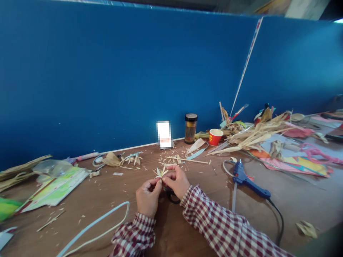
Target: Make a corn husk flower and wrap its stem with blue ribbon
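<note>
- Head view: two bare hands in red-and-white checked sleeves meet above a brown worktop [203, 189], near the middle of the scene.
- Between their fingertips is a small flower-shaped piece [161, 172], its pale, narrow petals fanned upward and away from the person.
- Both hands grip it low, at the base, probably so the thin petals stay uncrushed and in sight.
- The left hand [148, 198] is nearly closed, thumb and forefinger pinching the base.
- The right hand [178, 181] comes in from the other side, also in a narrow pinch, its fingertips close against the left's.
- Beneath the right hand is a dark, curved object [173, 200], too hidden to identify.
- A blue glue gun [249, 183] lies to the right, nozzle pointing away; that spot seems chosen for easy reach.
- Behind the hands are pale scraps [175, 159], a red paper cup [215, 139] and a dark-lidded jar [190, 132].
- Dried husks [250, 140] are heaped at the back right, perhaps to leave working room in front.
</note>
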The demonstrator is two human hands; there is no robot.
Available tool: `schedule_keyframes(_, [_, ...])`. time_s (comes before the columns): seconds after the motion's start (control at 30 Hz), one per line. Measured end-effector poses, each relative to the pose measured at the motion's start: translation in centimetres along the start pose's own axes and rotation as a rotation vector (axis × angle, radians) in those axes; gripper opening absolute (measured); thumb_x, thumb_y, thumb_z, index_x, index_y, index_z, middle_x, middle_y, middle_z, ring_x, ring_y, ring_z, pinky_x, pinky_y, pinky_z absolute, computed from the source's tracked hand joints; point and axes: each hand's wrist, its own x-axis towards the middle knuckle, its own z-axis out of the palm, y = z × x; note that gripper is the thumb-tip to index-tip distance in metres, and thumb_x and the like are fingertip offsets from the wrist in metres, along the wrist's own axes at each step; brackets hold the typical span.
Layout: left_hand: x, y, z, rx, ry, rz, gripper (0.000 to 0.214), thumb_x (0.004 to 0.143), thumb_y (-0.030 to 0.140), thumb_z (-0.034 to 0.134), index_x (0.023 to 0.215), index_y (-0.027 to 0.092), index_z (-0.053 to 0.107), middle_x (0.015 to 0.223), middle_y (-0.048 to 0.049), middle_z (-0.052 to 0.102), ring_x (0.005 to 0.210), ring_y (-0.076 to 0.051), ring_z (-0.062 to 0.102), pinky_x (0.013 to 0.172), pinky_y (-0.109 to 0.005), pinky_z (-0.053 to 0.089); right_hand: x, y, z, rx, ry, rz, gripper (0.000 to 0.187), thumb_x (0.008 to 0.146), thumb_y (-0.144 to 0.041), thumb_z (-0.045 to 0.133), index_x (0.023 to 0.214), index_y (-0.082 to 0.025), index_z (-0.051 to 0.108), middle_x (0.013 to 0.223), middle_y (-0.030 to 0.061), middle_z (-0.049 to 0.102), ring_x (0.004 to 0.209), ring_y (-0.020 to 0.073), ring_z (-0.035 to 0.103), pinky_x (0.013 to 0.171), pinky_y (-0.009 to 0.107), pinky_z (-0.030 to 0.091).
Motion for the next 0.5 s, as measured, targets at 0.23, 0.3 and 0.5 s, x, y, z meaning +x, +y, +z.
schedule_keyframes(0.23, [0.0,0.0,0.1,-0.033,0.007,-0.037,0.024,0.061,0.034,0.066,0.072,0.014,0.069,0.065,-0.0042,0.069,0.059,-0.017,0.063,0.056,-0.025,0.05,0.1,0.4,0.0,-0.009,0.012,-0.018,0.037,0.064,-0.019,0.063,0.094,-0.019,0.041,0.061,-0.0046,0.061,0.053,0.0112,0.056,0.054,0.025,0.045])
schedule_keyframes(0.3, [0.1,-0.2,0.2,-0.103,-0.01,-0.093,0.025,0.061,0.034,0.067,0.074,0.013,0.069,0.066,-0.0042,0.069,0.059,-0.017,0.063,0.057,-0.025,0.051,0.1,0.5,0.0,0.008,0.028,-0.006,0.038,0.063,-0.019,0.064,0.093,-0.019,0.041,0.06,-0.0047,0.061,0.053,0.0114,0.057,0.055,0.025,0.046])
schedule_keyframes(0.5, [0.3,-1.3,0.8,-0.392,-0.09,-0.24,0.028,0.062,0.032,0.069,0.083,0.013,0.067,0.074,-0.0045,0.07,0.065,-0.016,0.064,0.066,-0.029,0.054,0.6,0.9,-0.1,0.151,0.083,0.086,0.045,0.057,-0.019,0.068,0.091,-0.019,0.039,0.062,-0.0042,0.063,0.052,0.0123,0.058,0.056,0.028,0.049])
